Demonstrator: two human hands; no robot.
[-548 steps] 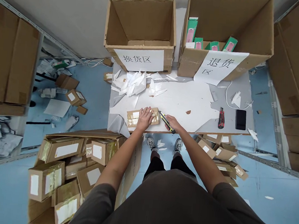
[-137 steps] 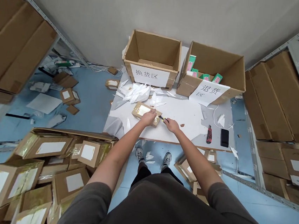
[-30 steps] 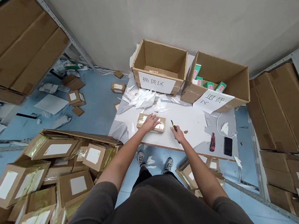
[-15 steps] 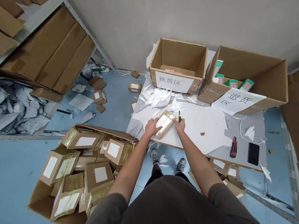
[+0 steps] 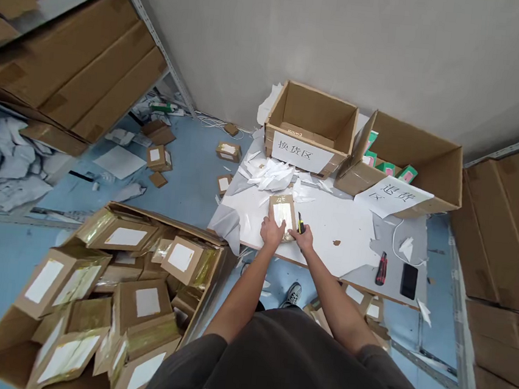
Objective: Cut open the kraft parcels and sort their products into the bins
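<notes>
A small taped cardboard box [image 5: 284, 214] with a white label stands near the front edge of the white-covered table [image 5: 331, 210]. My left hand [image 5: 272, 231] grips its left side, thumb across the label. My right hand [image 5: 303, 238] is closed around a black and yellow utility knife [image 5: 301, 223], blade end pointing away from me, and its fingertips touch the box's lower right corner. Torn white paper scraps [image 5: 275, 174] lie just beyond the box. A red and black utility knife [image 5: 381, 268] rests farther right, beside a black phone [image 5: 409, 281].
Behind the scraps stand two open cartons with paper signs, the left one [image 5: 309, 126] and the right one [image 5: 445, 175], which holds several green boxes [image 5: 385, 168]. On my left, a large carton [image 5: 2, 332] is full of taped parcels. Shelves with big cartons flank both sides.
The small box has been turned more upright in view, its long side now pointing away from me. My right hand has slid to its lower corner. The camera view has rotated and shifted.
</notes>
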